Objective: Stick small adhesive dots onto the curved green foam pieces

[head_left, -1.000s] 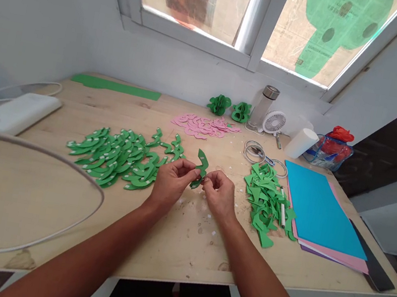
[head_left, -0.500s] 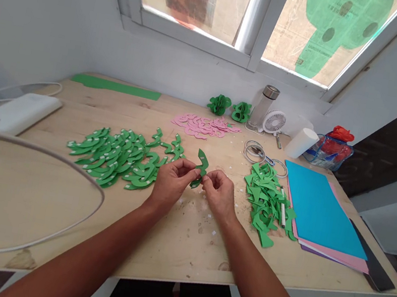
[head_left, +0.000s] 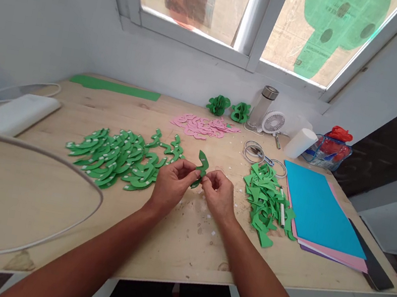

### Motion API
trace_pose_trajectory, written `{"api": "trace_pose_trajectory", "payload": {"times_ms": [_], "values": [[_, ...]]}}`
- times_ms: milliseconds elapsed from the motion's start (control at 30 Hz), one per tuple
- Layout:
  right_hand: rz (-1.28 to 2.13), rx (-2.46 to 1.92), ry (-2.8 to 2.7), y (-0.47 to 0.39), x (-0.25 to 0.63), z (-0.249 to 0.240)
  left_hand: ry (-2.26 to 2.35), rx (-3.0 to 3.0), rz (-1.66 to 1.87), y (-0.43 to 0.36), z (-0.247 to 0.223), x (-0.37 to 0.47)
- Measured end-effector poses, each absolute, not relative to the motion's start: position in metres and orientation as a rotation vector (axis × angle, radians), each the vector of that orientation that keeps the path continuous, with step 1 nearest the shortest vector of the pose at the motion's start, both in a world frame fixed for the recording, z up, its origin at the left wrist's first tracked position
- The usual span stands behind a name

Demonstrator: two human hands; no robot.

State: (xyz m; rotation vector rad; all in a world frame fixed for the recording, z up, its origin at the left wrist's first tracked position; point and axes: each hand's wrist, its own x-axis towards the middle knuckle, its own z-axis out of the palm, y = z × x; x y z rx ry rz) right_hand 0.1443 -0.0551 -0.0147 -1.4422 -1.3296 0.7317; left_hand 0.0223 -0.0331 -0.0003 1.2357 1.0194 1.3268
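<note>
Green paper [head_left: 203,161], cut into a wavy strip, is pinched by the left fingers [head_left: 188,175] and right fingers [head_left: 209,185].

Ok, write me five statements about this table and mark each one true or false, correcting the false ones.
1. The left hand pinches a green paper piece. True.
2. The right hand lies flat on the blue sheet. False: its fingers are curled, with the fingertips at the green paper piece.
3. A white marker lies on the green scraps. True.
4. The small fan stands to the left of the bottle. False: it stands to the right of it.
5. The pink cutouts lie nearer the window wall than the green scraps do. True.
</note>
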Motion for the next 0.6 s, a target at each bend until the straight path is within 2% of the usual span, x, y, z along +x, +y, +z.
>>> {"api": "trace_pose_trajectory", "payload": {"times_ms": [600], "values": [[0.645, -1.487, -1.402, -0.0585, 0.1438, -0.0107, 1.024, 1.273, 1.338, -0.0325, -0.0025, 0.0226]]}}
